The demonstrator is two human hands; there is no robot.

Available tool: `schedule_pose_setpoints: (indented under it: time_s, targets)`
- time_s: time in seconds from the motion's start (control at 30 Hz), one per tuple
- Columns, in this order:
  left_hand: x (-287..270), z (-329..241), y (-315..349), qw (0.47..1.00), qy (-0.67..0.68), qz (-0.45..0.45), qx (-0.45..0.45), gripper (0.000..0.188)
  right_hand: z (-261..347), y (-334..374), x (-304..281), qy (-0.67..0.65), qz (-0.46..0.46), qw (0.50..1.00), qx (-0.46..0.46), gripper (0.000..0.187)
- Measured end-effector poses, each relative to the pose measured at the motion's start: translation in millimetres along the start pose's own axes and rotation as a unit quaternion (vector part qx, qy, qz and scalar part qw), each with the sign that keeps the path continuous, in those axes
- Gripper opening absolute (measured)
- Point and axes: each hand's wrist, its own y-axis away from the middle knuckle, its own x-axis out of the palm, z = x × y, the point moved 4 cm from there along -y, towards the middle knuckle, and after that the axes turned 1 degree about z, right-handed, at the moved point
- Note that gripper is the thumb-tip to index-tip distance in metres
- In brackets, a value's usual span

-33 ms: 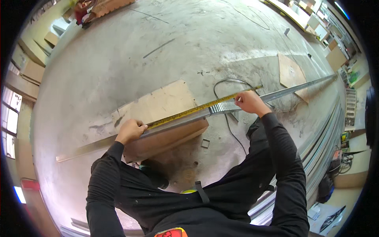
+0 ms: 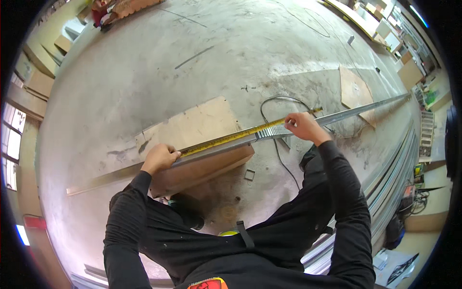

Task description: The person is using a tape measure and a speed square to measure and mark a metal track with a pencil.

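Note:
My left hand (image 2: 161, 158) is closed with thumb and fingers on one end of a yellow tape measure blade (image 2: 221, 141). Stretched along a long grey metal bar (image 2: 365, 110), the blade runs up to my right hand (image 2: 304, 127), which pinches it near its far end. A short tip of tape sticks out past the right fingers. Under the bar, between my legs, is a brown wooden block (image 2: 207, 169). Next to the right hand lies a ridged row of grey metal (image 2: 272, 132), partly covered by the tape and fingers.
A plywood sheet (image 2: 192, 123) lies beyond the bar, another board (image 2: 355, 86) farther right. A black cable (image 2: 284, 161) loops around the ridged metal. Long metal lengths (image 2: 392, 168) are stacked at right. A small square frame (image 2: 249, 175) lies near my feet. Another person (image 2: 99, 13) is far left.

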Motion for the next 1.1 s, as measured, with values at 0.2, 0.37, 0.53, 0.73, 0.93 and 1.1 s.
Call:
schedule_pose_setpoints:
  time_s: [0.2,0.37,0.53,0.73,0.93,1.1]
  targets:
    - [15,-11,-26,0.998,-0.064,0.02,0.019,0.036,2,1,39,0.016,-0.007,0.997,-0.075,0.038]
    - [19,-26,-29,0.996,-0.081,0.038,0.005,0.036,22,-7,60,0.099,0.11,0.982,-0.114,0.041]
    - [25,-48,-35,0.995,-0.076,0.069,0.005,0.036,6,-8,61,0.109,0.076,0.975,-0.176,0.039]
    - [29,-61,-41,0.991,-0.098,0.09,0.03,0.036,-10,-11,61,0.122,0.096,0.975,-0.158,0.037]
    - [33,-89,-27,0.972,-0.197,0.04,0.122,0.039,-22,-7,61,0.115,0.087,0.979,-0.141,0.035]
    - [46,-81,-20,0.958,-0.207,-0.054,0.192,0.024,-19,-9,62,0.109,0.078,0.979,-0.151,0.033]
